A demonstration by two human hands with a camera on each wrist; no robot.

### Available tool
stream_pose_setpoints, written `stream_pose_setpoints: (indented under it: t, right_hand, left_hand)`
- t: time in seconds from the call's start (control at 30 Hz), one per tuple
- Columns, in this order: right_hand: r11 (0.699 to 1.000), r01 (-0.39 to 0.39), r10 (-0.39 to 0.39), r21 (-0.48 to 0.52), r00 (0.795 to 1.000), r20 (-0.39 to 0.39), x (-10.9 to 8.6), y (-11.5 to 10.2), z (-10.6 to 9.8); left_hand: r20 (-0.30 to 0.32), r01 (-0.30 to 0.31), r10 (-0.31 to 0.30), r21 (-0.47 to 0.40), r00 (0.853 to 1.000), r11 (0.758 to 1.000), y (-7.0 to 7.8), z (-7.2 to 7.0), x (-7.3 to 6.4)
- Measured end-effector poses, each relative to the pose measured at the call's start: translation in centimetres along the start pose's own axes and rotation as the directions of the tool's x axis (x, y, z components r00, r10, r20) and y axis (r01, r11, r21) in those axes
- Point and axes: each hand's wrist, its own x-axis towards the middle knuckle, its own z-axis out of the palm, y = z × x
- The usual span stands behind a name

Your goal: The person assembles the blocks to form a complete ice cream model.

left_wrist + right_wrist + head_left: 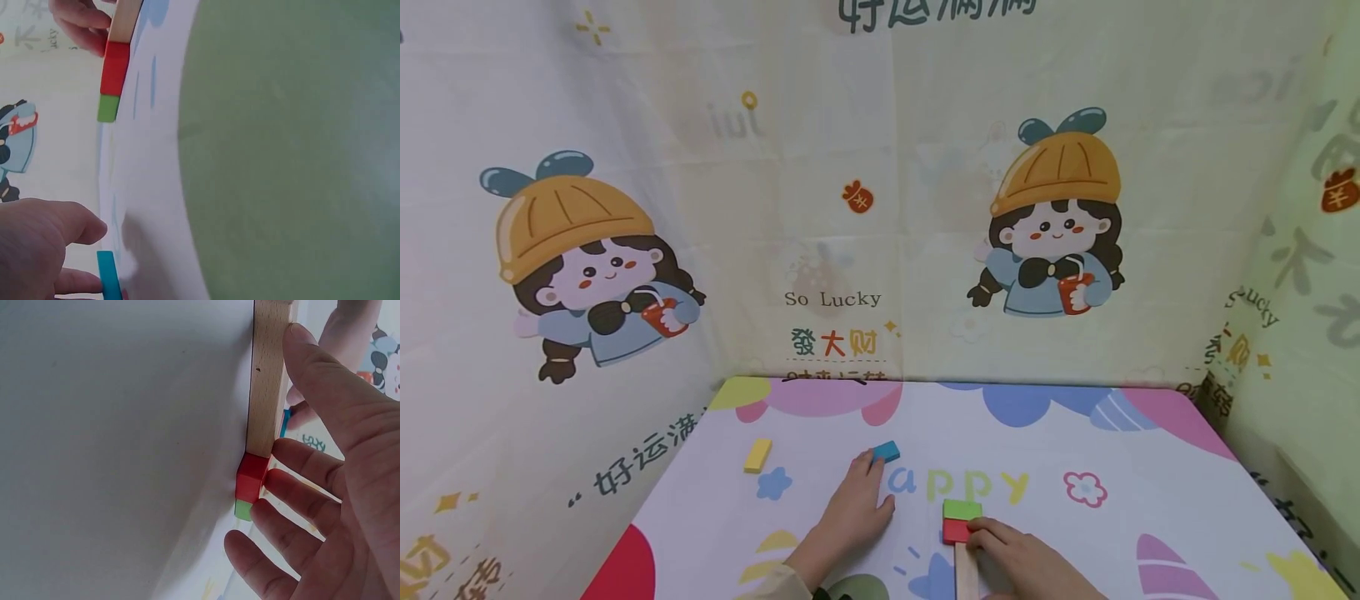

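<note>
My left hand (857, 504) reaches forward over the table, its fingertips at the near left end of a blue block (887, 452). In the left wrist view the thumb stands apart from that block while other fingertips touch it. My right hand (1026, 557) lies beside a row of blocks, fairly straight fingers touching the red block (953, 532) and the end of a plain wooden block (265, 381). A green block (962, 509) adjoins the red one on its far side. The long wooden block runs from the red block toward me.
A yellow block (757, 456) lies at the far left of the table. The white tabletop (1060, 442) carries printed letters, flowers and coloured shapes. Printed curtains (925, 208) hang behind it and at both sides.
</note>
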Motion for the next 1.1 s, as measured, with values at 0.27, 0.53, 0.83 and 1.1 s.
stream_pose_setpoints:
  t: [0.27,0.53,0.83,1.1]
  right_hand:
    - [0.996,-0.076,0.074,0.039,0.995,0.061,0.0,-0.2,-0.3]
    - [1.000,-0.013,0.012,0.011,1.000,0.009,-0.3,-0.1,-0.1]
    - [0.999,0.033,-0.033,-0.022,0.999,-0.035,-0.5,-0.3,-0.1]
    - [0.999,0.025,-0.026,-0.031,0.999,-0.046,-0.7,-0.3,0.0]
  left_hand:
    - [0.031,-0.029,0.030,-0.021,0.999,0.999,1.8,0.0,0.2]
    - [0.075,-0.023,0.026,-0.040,0.997,0.999,3.5,0.2,0.5]
    - [0.150,-0.017,0.033,-0.101,0.988,0.995,4.9,0.0,0.3]
    - [0.139,-0.049,0.060,-0.080,0.988,0.996,5.3,0.5,0.3]
